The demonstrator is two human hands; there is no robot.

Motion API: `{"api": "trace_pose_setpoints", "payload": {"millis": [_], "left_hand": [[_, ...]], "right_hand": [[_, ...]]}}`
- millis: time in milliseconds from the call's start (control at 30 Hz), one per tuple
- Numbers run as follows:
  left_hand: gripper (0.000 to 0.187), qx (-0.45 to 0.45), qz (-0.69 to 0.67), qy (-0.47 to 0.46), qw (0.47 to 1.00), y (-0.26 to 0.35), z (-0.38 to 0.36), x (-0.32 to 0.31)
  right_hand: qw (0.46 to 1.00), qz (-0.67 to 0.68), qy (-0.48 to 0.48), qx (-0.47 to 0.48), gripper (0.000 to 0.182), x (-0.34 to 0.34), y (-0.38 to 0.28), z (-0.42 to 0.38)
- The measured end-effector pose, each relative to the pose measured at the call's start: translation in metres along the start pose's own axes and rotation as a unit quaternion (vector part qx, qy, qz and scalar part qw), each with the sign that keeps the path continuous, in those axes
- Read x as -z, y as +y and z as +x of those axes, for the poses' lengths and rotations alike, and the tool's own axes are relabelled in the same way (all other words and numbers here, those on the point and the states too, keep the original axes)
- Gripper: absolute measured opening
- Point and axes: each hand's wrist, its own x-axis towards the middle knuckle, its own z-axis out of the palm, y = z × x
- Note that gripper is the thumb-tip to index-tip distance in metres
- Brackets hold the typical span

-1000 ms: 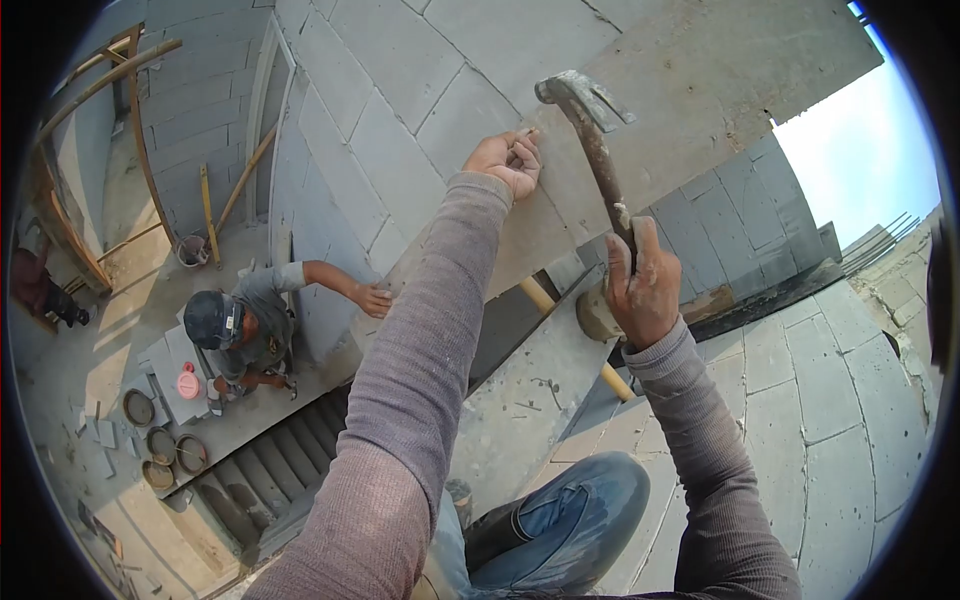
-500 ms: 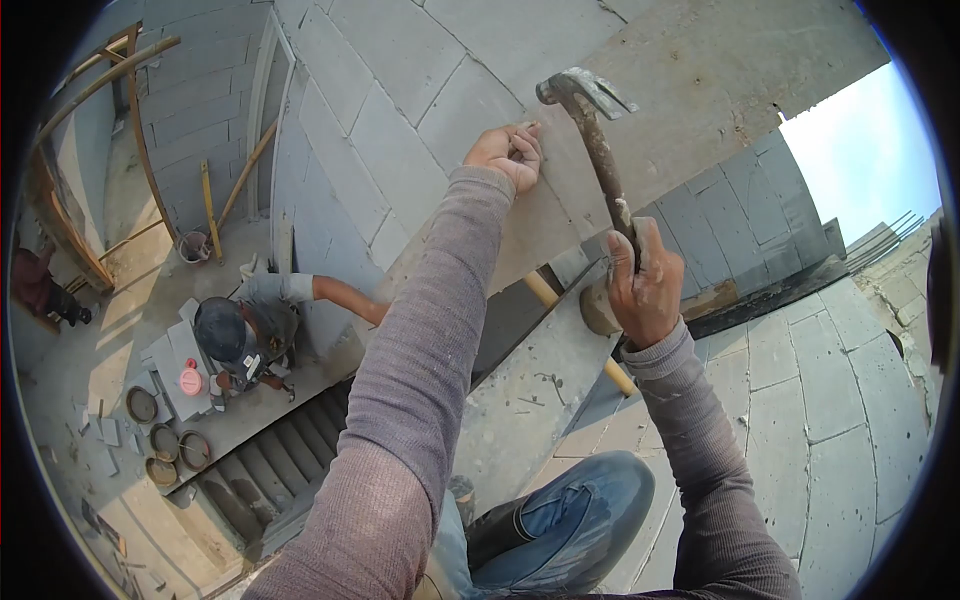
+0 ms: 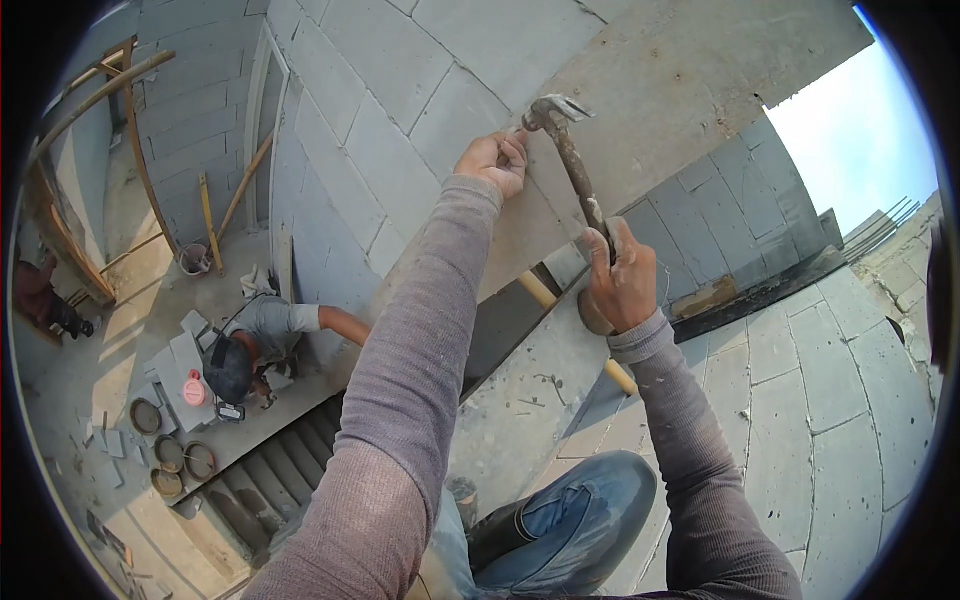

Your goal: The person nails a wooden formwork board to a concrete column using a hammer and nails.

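Note:
My right hand [image 3: 626, 275] is wrapped round the handle of a claw hammer [image 3: 574, 165], whose metal is worn and spotted with pale dust. The hammer head is close to the fingertips of my left hand [image 3: 495, 165], its claw pointing up and right. My left hand is closed in a pinch against the grey block wall [image 3: 430, 70], near the edge of a smooth concrete band [image 3: 670, 85]. Whatever sits between those fingertips is too small to make out.
Below left, a co-worker in a cap [image 3: 232, 368] bends over blocks beside a pink container [image 3: 195, 392] and several round pans [image 3: 200, 460]. Stairs [image 3: 265, 480] drop below me. A concrete ledge [image 3: 500, 440] and a wooden pole [image 3: 538, 290] are near my knees.
The hammer head has come down and left, close to my left fingertips. My left hand appears slightly lower and further left. The co-worker below has bent further over.

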Motion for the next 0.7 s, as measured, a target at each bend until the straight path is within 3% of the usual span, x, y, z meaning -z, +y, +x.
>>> {"api": "trace_pose_setpoints", "payload": {"millis": [67,100,133,167,200,267,333,367,500,567,667,700], "left_hand": [[0.017,-0.084,0.152,0.009,0.985,-0.001,0.002,0.019],[0.017,-0.082,0.152,0.008,0.985,-0.004,0.004,0.026],[0.024,-0.271,0.375,0.17,0.87,-0.008,0.0,0.041],[0.031,-0.423,0.553,0.312,0.646,-0.01,-0.006,0.057],[0.031,-0.423,0.553,0.315,0.645,-0.015,-0.013,0.071],[0.059,-0.586,0.628,0.283,0.427,-0.031,-0.02,0.094],[0.065,-0.557,0.685,0.241,0.403,-0.035,-0.012,0.113],[0.073,-0.524,0.738,0.201,0.375,-0.035,-0.007,0.12],[0.081,-0.435,0.809,0.137,0.37,-0.038,-0.002,0.125],[0.082,-0.445,0.805,0.133,0.369,-0.043,0.002,0.127],[0.082,-0.44,0.807,0.132,0.37,-0.044,0.002,0.128],[0.082,-0.439,0.806,0.133,0.373,-0.045,0.001,0.129]], "right_hand": [[0.998,0.03,0.039,0.027,0.015,0.015,-0.02,-0.004],[0.993,0.059,0.086,0.062,0.015,0.022,-0.028,-0.002],[0.993,0.06,0.082,0.06,0.015,0.024,-0.034,-0.002],[0.983,0.076,0.143,0.092,0.016,0.025,-0.04,-0.004],[0.967,0.09,0.205,0.125,0.016,0.024,-0.044,-0.005],[0.961,0.134,0.207,0.121,0.014,-0.004,-0.021,-0.008],[1.0,-0.02,0.014,0.01,0.018,-0.023,0.002,-0.003],[0.999,0.003,0.038,0.034,0.018,-0.024,0.01,-0.002],[0.998,0.0,0.055,0.012,0.015,0.019,-0.034,-0.002],[0.972,0.054,0.212,0.084,0.016,0.021,-0.044,-0.005],[0.975,0.037,0.183,0.121,0.016,-0.014,-0.021,-0.012],[0.996,-0.013,0.073,0.051,0.016,-0.029,-0.002,-0.016]]}}
